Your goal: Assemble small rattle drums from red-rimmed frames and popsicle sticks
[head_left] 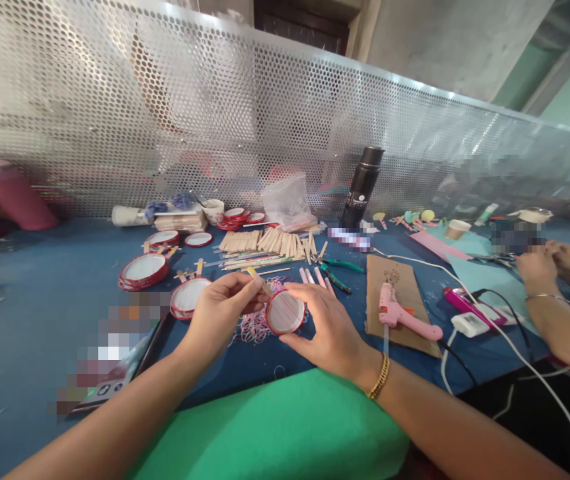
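My left hand (219,313) pinches a wooden craft stick (259,280) whose end meets a small round red-rimmed lid (285,312) with a white middle. My right hand (327,327), a gold bracelet on its wrist, curls round the lid's right side with thumb and fingers on the rim. Both hands hover just above a heap of pink rubber bands (255,327) on the blue table (39,300). A similar red-rimmed lid (189,296) lies just left of my left hand.
More red lids (143,270), a pile of wooden sticks (265,241), pliers (337,275), a black flask (362,187), a pink glue gun (405,317) on cardboard and a phone (119,363) lie around. Another person's hands (545,267) work at right. A perforated metal screen (265,113) backs the table.
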### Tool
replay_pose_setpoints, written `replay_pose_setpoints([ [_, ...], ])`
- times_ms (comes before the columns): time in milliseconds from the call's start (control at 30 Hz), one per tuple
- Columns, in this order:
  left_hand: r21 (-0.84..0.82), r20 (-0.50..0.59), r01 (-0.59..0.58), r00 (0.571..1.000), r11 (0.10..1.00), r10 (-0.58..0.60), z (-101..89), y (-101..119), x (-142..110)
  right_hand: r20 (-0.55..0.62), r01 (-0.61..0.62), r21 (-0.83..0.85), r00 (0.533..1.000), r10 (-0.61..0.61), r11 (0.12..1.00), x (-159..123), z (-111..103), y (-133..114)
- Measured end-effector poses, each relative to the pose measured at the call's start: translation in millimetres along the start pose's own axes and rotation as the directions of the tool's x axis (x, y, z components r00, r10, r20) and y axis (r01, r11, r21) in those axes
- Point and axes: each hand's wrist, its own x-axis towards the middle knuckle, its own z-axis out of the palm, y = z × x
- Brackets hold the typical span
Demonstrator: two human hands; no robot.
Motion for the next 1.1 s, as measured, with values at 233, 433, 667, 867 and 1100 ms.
replay_pose_setpoints([
  [233,-0.031,-0.006,-0.003,1.0,1.0,0.003,1.0,-0.7,-1.5,-0.006,-0.011,0.005,1.0,0.011,1.0,0.0,0.4,0.8],
  [433,-0.079,0.008,0.016,1.0,0.997,-0.015,0.8,-1.7,-1.2,-0.018,-0.01,0.012,1.0,0.01,1.0,-0.7,0.8,1.2],
  [667,-0.067,0.095,0.042,0.995,0.997,-0.036,-4.0,-10.1,1.1,-0.035,-0.008,0.014,0.999,0.009,1.0,0.1,0.4,1.2],
  [867,-0.052,0.18,0.138,0.976,0.989,-0.126,1.7,-11.3,-2.8,-0.06,-0.017,0.011,0.998,0.018,1.0,2.3,-0.8,1.0],
  [1100,-0.041,0.202,0.177,0.965,0.983,-0.165,4.7,-12.1,-5.0,-0.081,-0.024,-0.003,0.996,0.023,1.0,2.1,-0.5,1.0],
])
